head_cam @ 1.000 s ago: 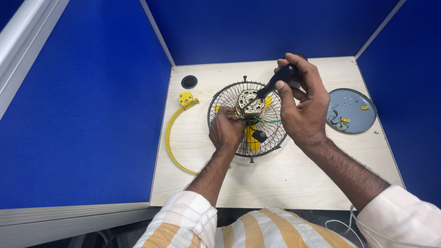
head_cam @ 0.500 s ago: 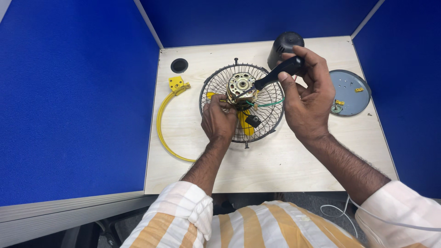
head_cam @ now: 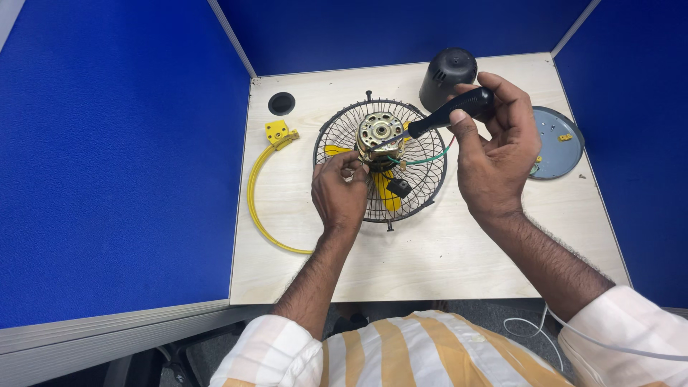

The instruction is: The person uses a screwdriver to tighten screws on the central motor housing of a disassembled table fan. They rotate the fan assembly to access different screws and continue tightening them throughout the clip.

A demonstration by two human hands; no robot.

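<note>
A small fan motor (head_cam: pixel 378 135), brass-coloured with copper windings, is seated at the centre of a round black wire fan guard (head_cam: pixel 381 162) lying flat on the pale wooden tabletop (head_cam: pixel 430 251), directly between the two hands. The left hand (head_cam: pixel 340 192) is placed at the lower left edge of the motor, its fingertips pinched against the motor's side; whether something small is held in that pinch cannot be told. The right hand (head_cam: pixel 494 154) is closed around the black handle of a screwdriver (head_cam: pixel 441 118), which is angled down and to the left so that its tip meets the top of the motor. A yellow blade and a small black part are seen through the guard just below the motor, beside the left hand's knuckles, and a green wire runs from the motor towards the right hand. A black motor cover (head_cam: pixel 446 74) stands just beyond the right hand's fingers, and a grey round plate (head_cam: pixel 557 143) lies just to that hand's right. A yellow cable (head_cam: pixel 254 204) with a yellow plug curves to the left of the left hand, well apart.
</note>
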